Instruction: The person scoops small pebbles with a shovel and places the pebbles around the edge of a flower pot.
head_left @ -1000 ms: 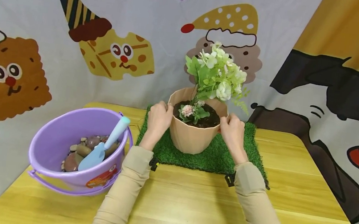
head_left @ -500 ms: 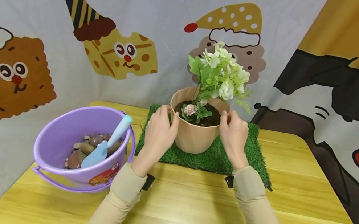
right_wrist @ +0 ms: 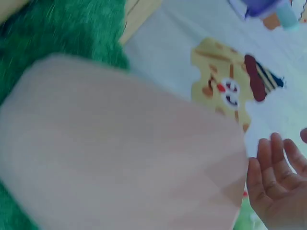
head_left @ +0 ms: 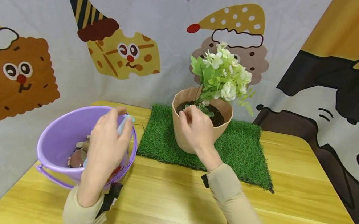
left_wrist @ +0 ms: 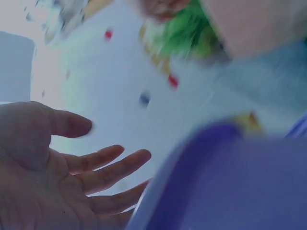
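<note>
My left hand point(head_left: 105, 148) is held over the right side of the purple bucket point(head_left: 53, 137), by the pale blue handle of a small trowel point(head_left: 122, 122). In the left wrist view its fingers are spread and hold nothing. Stones point(head_left: 77, 158) lie in the bucket, partly hidden by the hand. My right hand point(head_left: 199, 128) is in front of the peach flowerpot point(head_left: 180, 134), near its front rim, with fingers loosely bent. The right wrist view shows nothing in its grip. White flowers with green leaves point(head_left: 229, 73) rise from the pot's dark soil point(head_left: 219, 119); the hand hides the small pink flower.
The pot stands on a green artificial grass mat point(head_left: 244, 151) on a yellow wooden table point(head_left: 163, 201). Behind the table hangs a pale cloth point(head_left: 171, 34) printed with cartoon figures. The bucket's purple handle point(head_left: 57, 182) hangs down at its front.
Both hands have let go of the pot's rim. My left hand has moved left to the bucket, and my right hand has moved left across the pot's front.
</note>
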Available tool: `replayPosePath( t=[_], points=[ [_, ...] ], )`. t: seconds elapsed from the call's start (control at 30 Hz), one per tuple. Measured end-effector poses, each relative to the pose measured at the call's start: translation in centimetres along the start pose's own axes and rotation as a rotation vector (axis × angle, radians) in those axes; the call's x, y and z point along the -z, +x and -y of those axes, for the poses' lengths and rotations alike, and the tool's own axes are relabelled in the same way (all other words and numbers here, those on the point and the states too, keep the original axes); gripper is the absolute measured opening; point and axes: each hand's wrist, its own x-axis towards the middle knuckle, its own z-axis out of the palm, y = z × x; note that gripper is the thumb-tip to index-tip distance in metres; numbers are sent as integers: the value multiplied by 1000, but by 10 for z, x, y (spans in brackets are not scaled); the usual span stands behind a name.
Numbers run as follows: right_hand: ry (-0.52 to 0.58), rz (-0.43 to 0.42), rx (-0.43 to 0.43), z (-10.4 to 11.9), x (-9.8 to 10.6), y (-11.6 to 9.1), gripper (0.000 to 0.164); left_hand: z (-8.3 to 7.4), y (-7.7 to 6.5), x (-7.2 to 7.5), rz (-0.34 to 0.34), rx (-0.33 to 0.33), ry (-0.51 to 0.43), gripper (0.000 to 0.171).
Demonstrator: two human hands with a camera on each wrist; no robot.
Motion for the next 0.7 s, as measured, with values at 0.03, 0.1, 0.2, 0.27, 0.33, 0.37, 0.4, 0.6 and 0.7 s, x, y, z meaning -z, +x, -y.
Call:
replayPosePath(
  t=[0.03,0.1,0.2,0.27,0.33,0.37,0.4,0.6,0.7],
  points=[
    [15,43,-7,4,-5,-1,17,3,-1,8,-29,17,3,35],
    [50,133,-22,13,-14,-2,20,12,-2,24,-89,51,12,33],
    [82,264,-48,23,-27,-4,28,28,-3,45,-169,122,39,33],
    [92,337,-61,29,-35,-5,33,41,-3,57,-177,175,71,36],
    [92,401,-71,35,-42,-7,38,56,-2,69,-146,225,123,42],
    [98,430,-75,37,-45,-8,41,64,-2,74,-108,244,144,45],
    [103,457,-77,40,-49,-8,43,72,-1,79,-62,257,167,49],
    [169,588,-99,53,-68,-15,52,120,2,97,266,320,239,70],
    [203,622,-111,60,-75,-17,54,136,3,101,384,365,280,76]
  ],
)
